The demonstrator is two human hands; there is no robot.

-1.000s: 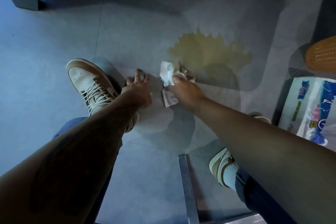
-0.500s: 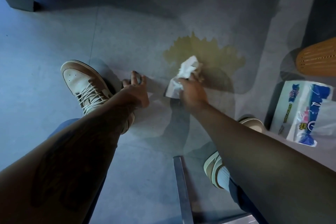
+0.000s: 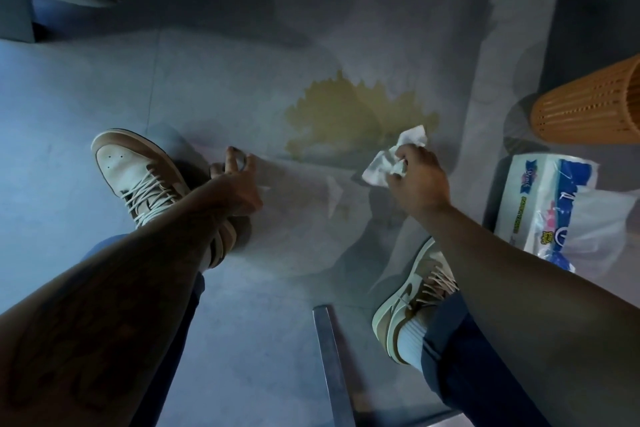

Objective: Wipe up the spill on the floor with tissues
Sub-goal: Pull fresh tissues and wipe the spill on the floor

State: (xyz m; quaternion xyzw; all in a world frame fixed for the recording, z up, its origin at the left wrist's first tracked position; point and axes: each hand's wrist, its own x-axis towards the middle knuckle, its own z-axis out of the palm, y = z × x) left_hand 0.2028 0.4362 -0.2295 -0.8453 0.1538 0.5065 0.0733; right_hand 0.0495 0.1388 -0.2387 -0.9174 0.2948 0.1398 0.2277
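Spill (image 3: 360, 121): yellowish puddle with a jagged far edge, lying on the grey floor (image 3: 86, 107) out ahead of the person, between the two feet and a little towards the right-hand side.
Tissue (image 3: 393, 158): white, crumpled into a loose wad, held at the puddle's near right edge; whether it touches the floor I cannot tell from where I stand.
Right hand (image 3: 417, 180): fingers closed around the tissue, knuckles up, poised just beside the wet patch.
Left hand (image 3: 239, 187): fingers half curled, resting near the left shoe (image 3: 138, 173); I cannot tell whether it holds anything small.
Tissue pack (image 3: 554, 204): torn-open plastic pack on the floor at the right, next to the right arm, easy to reach.
Basket (image 3: 588, 104): orange ribbed bin beyond the pack, at the right edge of the floor area in sight.
Step in hand: bringing the wad onto the puddle to soak it up; most of the liquid looks unwiped.
How to do it well: I would press the tissue flat first and let it drink, then draw it from the outer edge inward so the liquid is gathered, not spread.
Pressure: firm and even; a thin wet tissue will likely tear if scrubbed hard.
Reserve: one wad seems too little for a puddle this wide, so fresh sheets from the pack will probably be needed.
Watch for: the right shoe (image 3: 412, 298) sits near the damp floor, so a wide sweep could push liquid towards it.
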